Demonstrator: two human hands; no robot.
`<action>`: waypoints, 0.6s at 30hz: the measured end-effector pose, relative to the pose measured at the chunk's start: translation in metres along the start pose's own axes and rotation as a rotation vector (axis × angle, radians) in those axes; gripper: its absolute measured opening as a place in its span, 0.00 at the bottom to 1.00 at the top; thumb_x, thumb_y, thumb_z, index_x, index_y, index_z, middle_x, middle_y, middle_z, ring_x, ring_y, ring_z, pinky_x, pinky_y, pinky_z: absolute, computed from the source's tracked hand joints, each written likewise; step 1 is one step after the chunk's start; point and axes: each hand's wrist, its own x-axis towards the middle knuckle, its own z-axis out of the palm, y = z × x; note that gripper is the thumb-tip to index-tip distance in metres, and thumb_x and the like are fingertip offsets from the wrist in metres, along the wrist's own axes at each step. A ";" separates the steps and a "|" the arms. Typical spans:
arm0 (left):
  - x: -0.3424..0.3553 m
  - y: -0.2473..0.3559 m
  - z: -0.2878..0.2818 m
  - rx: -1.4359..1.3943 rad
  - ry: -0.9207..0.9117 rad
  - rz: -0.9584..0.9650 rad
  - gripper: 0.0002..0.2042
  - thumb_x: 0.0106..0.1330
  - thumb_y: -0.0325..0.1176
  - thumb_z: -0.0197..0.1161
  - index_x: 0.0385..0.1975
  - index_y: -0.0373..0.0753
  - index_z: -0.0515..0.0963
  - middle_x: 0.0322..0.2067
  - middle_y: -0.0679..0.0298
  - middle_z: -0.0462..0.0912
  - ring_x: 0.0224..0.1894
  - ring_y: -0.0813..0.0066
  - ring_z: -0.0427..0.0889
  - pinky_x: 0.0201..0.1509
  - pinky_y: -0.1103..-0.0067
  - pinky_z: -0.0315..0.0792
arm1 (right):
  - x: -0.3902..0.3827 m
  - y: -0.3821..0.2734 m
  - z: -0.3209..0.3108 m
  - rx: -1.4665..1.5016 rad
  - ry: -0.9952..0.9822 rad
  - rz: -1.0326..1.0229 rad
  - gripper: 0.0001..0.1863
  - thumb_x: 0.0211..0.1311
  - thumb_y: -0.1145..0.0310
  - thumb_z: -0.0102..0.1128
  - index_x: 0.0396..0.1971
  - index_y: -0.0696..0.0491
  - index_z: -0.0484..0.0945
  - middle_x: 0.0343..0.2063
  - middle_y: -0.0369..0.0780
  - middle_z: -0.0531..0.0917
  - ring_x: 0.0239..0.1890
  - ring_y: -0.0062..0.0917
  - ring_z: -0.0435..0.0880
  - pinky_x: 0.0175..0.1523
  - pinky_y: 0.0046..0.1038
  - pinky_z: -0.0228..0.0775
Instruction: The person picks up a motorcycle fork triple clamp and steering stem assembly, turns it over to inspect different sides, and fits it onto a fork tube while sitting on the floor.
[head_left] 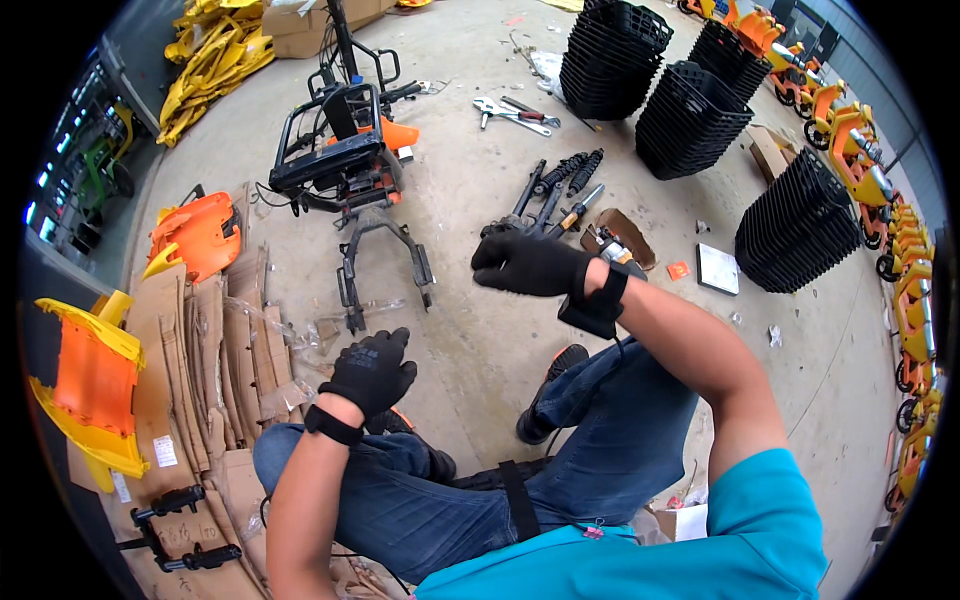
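Observation:
My left hand (368, 374), in a black glove, hovers over my left knee with its thumb and fingertips apart and nothing visible in it. Its nearest neighbour is the lower end of a black metal scooter frame (350, 290), which it does not touch. My right hand (530, 264), gloved too, is raised over the floor with the fingers curled closed; whatever they hold, if anything, is hidden. Just beyond it lie several black shock absorbers (585, 172) and a screwdriver-like tool (578, 212). A power tool (612, 246) shows partly behind my right wrist, beside a small open cardboard box (630, 236).
An adjustable wrench (500, 110) and pliers lie farther off. Stacked black baskets (690, 115) stand at right, near a white box (717, 269). Flattened cardboard (190, 350) and orange-yellow panels (95, 375) lie at left. Rows of orange scooters (912, 300) line the right side.

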 end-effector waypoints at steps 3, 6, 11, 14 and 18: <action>-0.006 -0.004 -0.019 -0.103 0.095 0.097 0.24 0.65 0.42 0.62 0.58 0.37 0.73 0.49 0.45 0.81 0.52 0.46 0.81 0.55 0.59 0.75 | -0.017 -0.026 0.020 -0.086 -0.089 -0.127 0.20 0.62 0.53 0.63 0.41 0.55 0.81 0.35 0.47 0.86 0.42 0.41 0.85 0.48 0.38 0.76; -0.008 -0.004 -0.047 -0.302 0.291 0.176 0.23 0.64 0.33 0.65 0.58 0.32 0.73 0.50 0.46 0.81 0.51 0.51 0.82 0.53 0.65 0.76 | -0.025 -0.044 0.041 -0.160 -0.133 -0.265 0.18 0.64 0.55 0.63 0.45 0.54 0.79 0.37 0.47 0.85 0.42 0.41 0.85 0.47 0.38 0.77; -0.006 0.006 -0.103 -0.690 0.458 -0.090 0.20 0.68 0.29 0.62 0.57 0.28 0.72 0.39 0.63 0.81 0.38 0.78 0.80 0.46 0.79 0.75 | -0.023 -0.053 0.057 -0.248 -0.255 -0.299 0.19 0.63 0.56 0.62 0.47 0.53 0.77 0.37 0.48 0.83 0.44 0.45 0.83 0.49 0.43 0.75; -0.007 0.005 -0.139 -0.898 0.450 -0.229 0.21 0.73 0.33 0.59 0.62 0.32 0.69 0.48 0.63 0.80 0.48 0.77 0.81 0.55 0.78 0.75 | -0.019 -0.054 0.055 -0.326 -0.254 -0.388 0.18 0.60 0.57 0.61 0.41 0.56 0.77 0.36 0.48 0.84 0.44 0.45 0.84 0.48 0.45 0.76; -0.003 -0.027 -0.170 -0.982 0.578 -0.230 0.20 0.70 0.39 0.63 0.55 0.33 0.74 0.43 0.64 0.81 0.45 0.74 0.82 0.52 0.78 0.75 | -0.017 -0.055 0.052 -0.253 -0.160 -0.430 0.17 0.62 0.57 0.60 0.43 0.54 0.77 0.37 0.47 0.83 0.44 0.43 0.84 0.49 0.44 0.76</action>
